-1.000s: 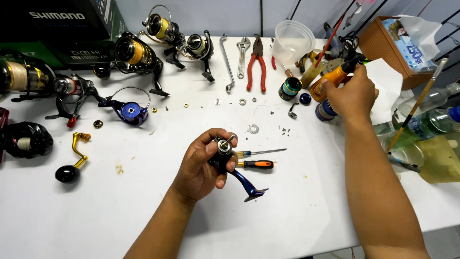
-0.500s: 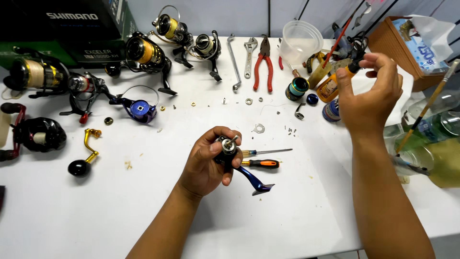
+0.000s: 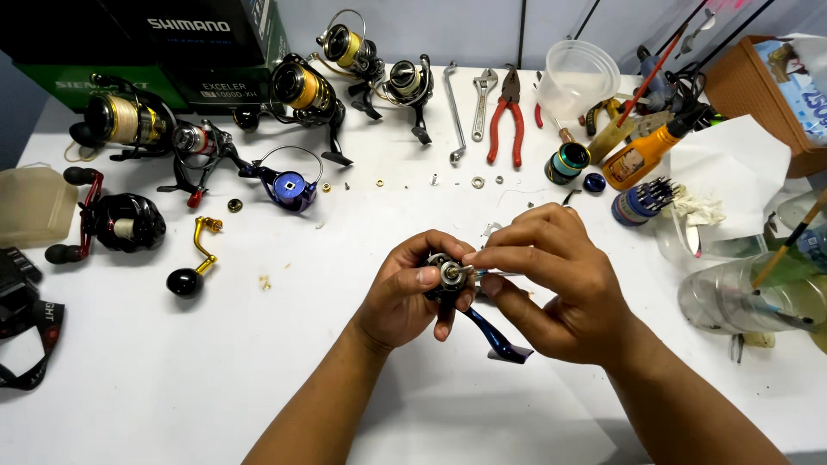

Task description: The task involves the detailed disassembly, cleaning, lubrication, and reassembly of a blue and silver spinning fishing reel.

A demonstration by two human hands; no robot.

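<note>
My left hand [image 3: 401, 297] grips a small dark fishing reel body [image 3: 448, 277] above the middle of the white table [image 3: 258, 370]. The reel's blue foot [image 3: 501, 341] sticks out below my palm. My right hand [image 3: 560, 288] is pressed against it from the right. Its thumb and forefinger pinch a small metal part at the top of the reel body. A thin screwdriver shaft [image 3: 504, 274] shows just behind my right fingers; the rest of it is hidden.
Several spinning reels [image 3: 301, 90] and a blue spool [image 3: 289, 185] lie at the back left, with a gold handle [image 3: 194, 263] nearer. Red pliers [image 3: 510, 112], wrenches [image 3: 482, 99], a plastic cup [image 3: 577, 77] and an orange bottle [image 3: 642, 157] stand at the back. Loose washers [image 3: 476, 182] lie scattered.
My right hand has left the orange bottle at the back right and come down to the reel in my left hand, where it now pinches a small part.
</note>
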